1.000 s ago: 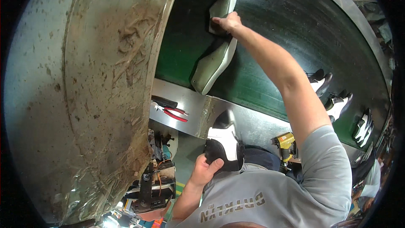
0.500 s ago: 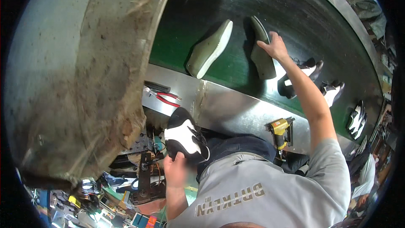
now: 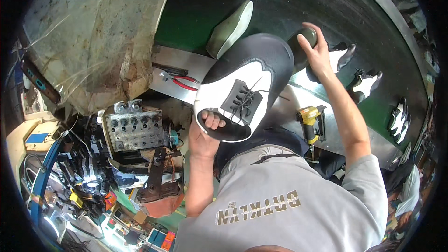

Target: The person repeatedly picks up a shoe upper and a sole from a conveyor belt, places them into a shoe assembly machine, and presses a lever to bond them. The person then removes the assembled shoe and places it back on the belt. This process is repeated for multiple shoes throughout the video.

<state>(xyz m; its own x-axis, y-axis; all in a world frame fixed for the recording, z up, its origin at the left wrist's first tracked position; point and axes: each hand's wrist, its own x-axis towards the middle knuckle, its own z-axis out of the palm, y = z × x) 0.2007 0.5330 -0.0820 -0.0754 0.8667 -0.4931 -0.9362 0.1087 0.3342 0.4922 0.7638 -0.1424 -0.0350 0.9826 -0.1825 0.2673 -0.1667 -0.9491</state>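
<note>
One broad green belt [image 3: 289,2] fills the far side, with a metal ledge [image 3: 173,57] along its near edge; room over that ledge looks ample, so both arms can work without leaning. Over the ledge, in the middle, hangs a black-and-white shoe [image 3: 238,72], toe to the far side, opening toward the near. The left hand [image 3: 204,141] grasps it with fingers curled inside the collar; a light hook there should spare the rim from creasing. Just right of the toe, partly hidden by it, is a grey-green last [image 3: 298,55], gripped by the right hand [image 3: 319,57] between thumb and fingers; a firm pinch suits so smooth a form. A second last [image 3: 231,28] lies farther left on the belt. The yellow stapler [image 3: 311,123], near right, and red-handled pliers [image 3: 182,82], left on the ledge, deserve clearance. Smallest, the laces [image 3: 245,105] trail loose and could snag; better tucked aside.
</note>
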